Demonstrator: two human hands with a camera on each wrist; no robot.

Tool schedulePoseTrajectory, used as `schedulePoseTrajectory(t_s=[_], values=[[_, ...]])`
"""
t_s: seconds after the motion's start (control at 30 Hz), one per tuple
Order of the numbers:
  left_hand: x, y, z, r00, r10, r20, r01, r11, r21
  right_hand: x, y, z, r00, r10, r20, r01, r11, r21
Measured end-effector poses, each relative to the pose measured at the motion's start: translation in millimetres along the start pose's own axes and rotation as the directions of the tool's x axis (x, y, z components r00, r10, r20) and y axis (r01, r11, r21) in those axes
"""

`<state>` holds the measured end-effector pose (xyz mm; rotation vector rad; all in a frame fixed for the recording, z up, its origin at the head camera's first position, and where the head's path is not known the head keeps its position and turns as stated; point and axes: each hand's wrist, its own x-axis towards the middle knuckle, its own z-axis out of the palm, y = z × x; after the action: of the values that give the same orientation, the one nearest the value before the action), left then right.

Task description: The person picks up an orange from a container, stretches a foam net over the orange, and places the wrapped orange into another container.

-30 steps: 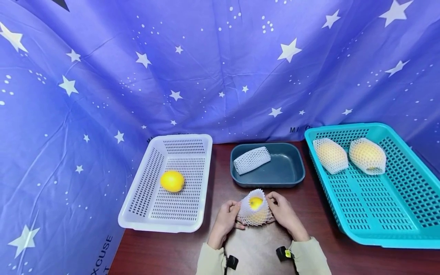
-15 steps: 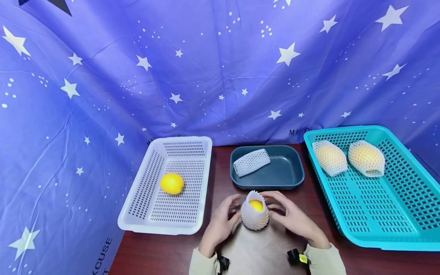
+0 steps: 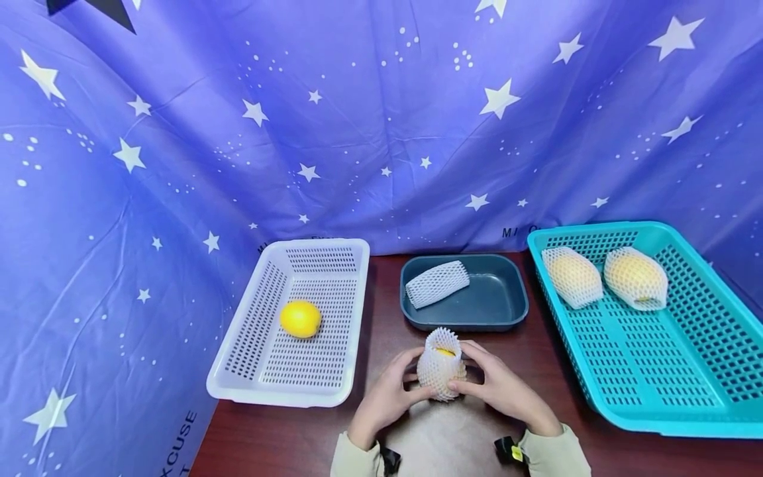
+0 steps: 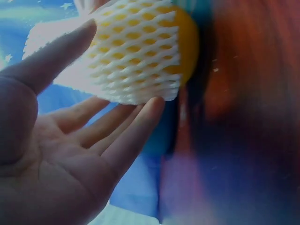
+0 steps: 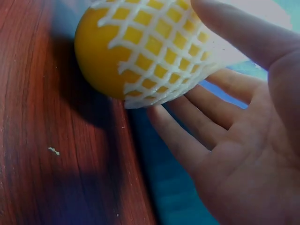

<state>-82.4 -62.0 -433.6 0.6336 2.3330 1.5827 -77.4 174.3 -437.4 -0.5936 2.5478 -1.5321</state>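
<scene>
A yellow fruit (image 5: 96, 54) sits inside a white foam net sleeve (image 3: 440, 374) near the front middle of the table. The sleeve's ruffled end stands up above the fruit in the head view, with a bit of yellow showing in the opening. At the lower end, bare yellow skin bulges out of the net in both wrist views. My left hand (image 3: 386, 399) holds the netted fruit from the left, thumb in front and fingers around the side. From the right, my right hand (image 3: 503, 389) grips it the same way, thumb tip on the net.
On the left, a white basket (image 3: 279, 395) holds one bare yellow fruit (image 3: 301, 318). A dark tray (image 3: 495, 295) with an unfilled foam net (image 3: 438, 283) lies behind the hands. The teal basket (image 3: 638, 358) at right contains two netted fruits (image 3: 573, 278). A starry curtain (image 3: 381, 132) hangs behind.
My hands let go of the net's sides and spread apart, then closed in again with thumbs in front. The net's top end now rises more upright, with less yellow showing.
</scene>
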Motion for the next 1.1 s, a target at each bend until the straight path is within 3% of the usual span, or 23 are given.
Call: schedulePoseTrajectory(t_s=[0.2, 0.37, 0.73, 0.9, 1.1], values=[[4.5, -6.2, 4.9, 0.996, -0.085, -0.016, 0.082, 0.990, -0.112, 0.8, -1, -3, 0.998, 0.031, 0.058, -0.033, 0.999, 0.035], [5.5, -10.5, 6.3, 0.990, -0.141, 0.004, 0.140, 0.981, -0.131, 0.3, 3, -3, 0.995, 0.042, 0.086, -0.043, 0.999, 0.017], [4.4, -18.5, 9.5, 0.987, -0.159, 0.026, 0.161, 0.970, -0.182, -5.5, 4, 1, 0.998, 0.044, 0.041, -0.037, 0.989, -0.145], [5.0, -19.3, 9.5, 0.987, -0.158, 0.017, 0.159, 0.976, -0.147, -4.5, 4, 2, 0.998, 0.045, 0.047, -0.038, 0.989, -0.144], [5.9, -18.3, 9.4, 0.985, -0.170, -0.019, 0.169, 0.985, -0.034, -3.1, 7, 5, 0.997, 0.047, 0.056, -0.040, 0.992, -0.122]])
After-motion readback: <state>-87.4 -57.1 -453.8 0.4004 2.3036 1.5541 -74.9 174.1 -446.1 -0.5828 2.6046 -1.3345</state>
